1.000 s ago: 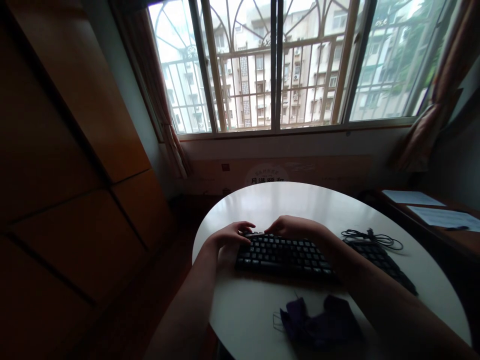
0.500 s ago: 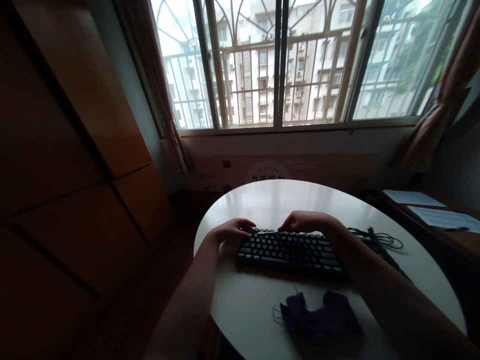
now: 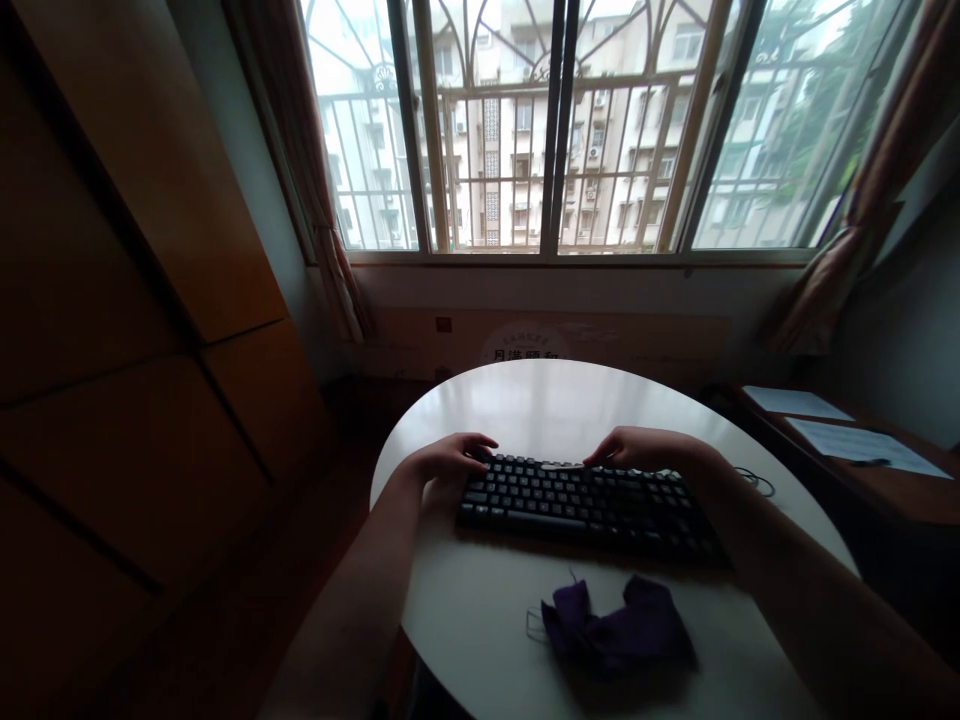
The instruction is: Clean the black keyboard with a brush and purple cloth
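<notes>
A black keyboard [image 3: 577,500] lies across a round white table [image 3: 555,400]. My left hand [image 3: 448,462] is at the keyboard's far left corner, with its fingers curled over the top edge. My right hand [image 3: 645,450] rests on the top row right of the middle, its fingers held together and pointing left. A small pale strip [image 3: 562,466] shows at their tips; I cannot make out what it is. My right forearm crosses the keyboard's right end and hides it.
A crumpled purple cloth [image 3: 615,630] lies on the table in front of the keyboard. A black cable [image 3: 754,482] sits at the right rim. A low desk with papers [image 3: 862,440] stands to the right, wooden cabinets [image 3: 150,300] to the left, a barred window [image 3: 555,130] ahead.
My right hand has slid to the right along the keyboard's top row. My left hand has stayed at the left corner. The view has shifted a little.
</notes>
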The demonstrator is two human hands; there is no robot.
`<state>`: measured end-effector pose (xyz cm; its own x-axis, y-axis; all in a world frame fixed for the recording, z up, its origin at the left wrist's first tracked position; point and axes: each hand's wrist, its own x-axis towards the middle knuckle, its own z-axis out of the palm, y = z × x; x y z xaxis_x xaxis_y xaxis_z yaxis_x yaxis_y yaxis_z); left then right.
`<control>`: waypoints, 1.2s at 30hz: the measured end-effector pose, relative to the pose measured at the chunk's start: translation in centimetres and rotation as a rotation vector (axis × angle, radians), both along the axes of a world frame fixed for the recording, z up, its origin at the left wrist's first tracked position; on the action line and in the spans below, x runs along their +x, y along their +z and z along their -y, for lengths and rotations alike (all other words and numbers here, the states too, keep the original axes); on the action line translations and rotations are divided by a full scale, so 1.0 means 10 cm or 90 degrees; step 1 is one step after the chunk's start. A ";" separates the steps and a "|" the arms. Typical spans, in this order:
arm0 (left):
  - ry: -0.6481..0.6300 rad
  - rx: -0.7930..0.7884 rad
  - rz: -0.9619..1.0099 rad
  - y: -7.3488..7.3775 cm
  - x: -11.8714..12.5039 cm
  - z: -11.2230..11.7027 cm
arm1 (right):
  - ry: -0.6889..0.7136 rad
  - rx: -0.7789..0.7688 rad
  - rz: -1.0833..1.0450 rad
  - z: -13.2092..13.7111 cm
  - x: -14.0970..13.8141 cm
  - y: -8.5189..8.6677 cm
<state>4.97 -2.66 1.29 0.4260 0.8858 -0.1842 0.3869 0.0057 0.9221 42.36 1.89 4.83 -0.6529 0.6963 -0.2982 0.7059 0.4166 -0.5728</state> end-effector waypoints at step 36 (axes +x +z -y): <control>0.019 0.014 -0.055 0.17 0.10 0.06 | -0.217 -0.029 -0.038 0.18 1.35 -0.02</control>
<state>5.99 -3.27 2.97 0.3829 0.9021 -0.1990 0.4647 -0.0020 0.8854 55.82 0.09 4.68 -0.4027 0.8638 -0.3029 0.7650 0.1358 -0.6296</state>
